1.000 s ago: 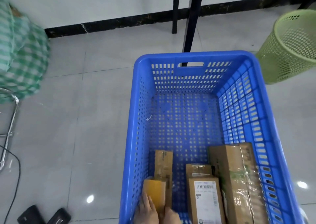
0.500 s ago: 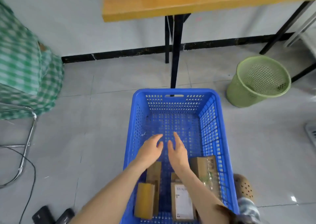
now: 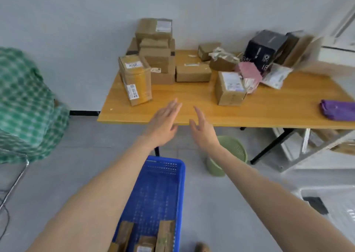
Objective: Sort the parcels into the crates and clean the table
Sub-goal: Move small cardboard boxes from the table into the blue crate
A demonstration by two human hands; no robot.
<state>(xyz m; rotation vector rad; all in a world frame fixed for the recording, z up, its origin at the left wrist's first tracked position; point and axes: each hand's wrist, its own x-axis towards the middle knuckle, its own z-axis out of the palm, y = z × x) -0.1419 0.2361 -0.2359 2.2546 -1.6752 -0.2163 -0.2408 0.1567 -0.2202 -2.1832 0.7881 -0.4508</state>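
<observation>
Parcels [image 3: 193, 72] heaped along the far side of the wooden table [image 3: 192, 102] — brown cartons [image 3: 156, 57] stacked at the left, a tall taped carton [image 3: 135, 78] upright just beside that stack, a labelled carton [image 3: 229, 88] nearer the middle, soft pink packets [image 3: 249, 73] beside a black box [image 3: 266, 48] further right, a purple poly mailer [image 3: 338, 109] flat near the right edge. Left hand [image 3: 163, 125] and right hand [image 3: 203, 130] both empty, fingers straight and slightly spread, raised above the table's near edge, touching nothing. Blue crate [image 3: 153, 190] on the floor below the forearms, with a few small boxes [image 3: 165, 232] lying at its near end. Likely stiff and light to middling, those table cartons, with slick tape on the faces: best taken with both palms on opposite sides, low down for the tall one, apt to tip otherwise. Limp and slippery, probably, the mailer — better pinched at an edge or scooped from beneath.
</observation>
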